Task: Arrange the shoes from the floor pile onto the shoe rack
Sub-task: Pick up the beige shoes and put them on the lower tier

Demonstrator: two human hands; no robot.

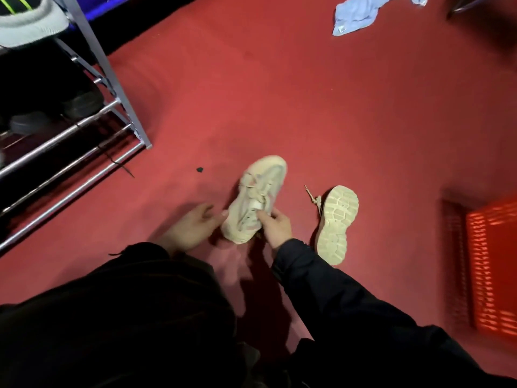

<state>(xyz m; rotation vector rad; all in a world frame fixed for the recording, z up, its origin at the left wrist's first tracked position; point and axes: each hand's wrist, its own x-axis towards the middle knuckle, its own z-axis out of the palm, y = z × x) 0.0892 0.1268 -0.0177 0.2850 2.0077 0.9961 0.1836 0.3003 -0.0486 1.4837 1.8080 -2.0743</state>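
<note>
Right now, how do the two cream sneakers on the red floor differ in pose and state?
The held sneaker shows its upper and laces, gripped at the tongue by the right hand; the other sneaker lies alone to its right with its tread facing the camera. The left hand touches the held sneaker's side with its fingers spread; nothing touches the other sneaker. Both are cream, chunky-soled and off the shoe rack.

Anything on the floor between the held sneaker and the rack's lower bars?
Nothing sizeable. Right hand grips the cream sneaker; left hand is open beside it. Between it and the shoe rack lie only a small dark scrap and a trailing black lace on bare carpet.
</note>
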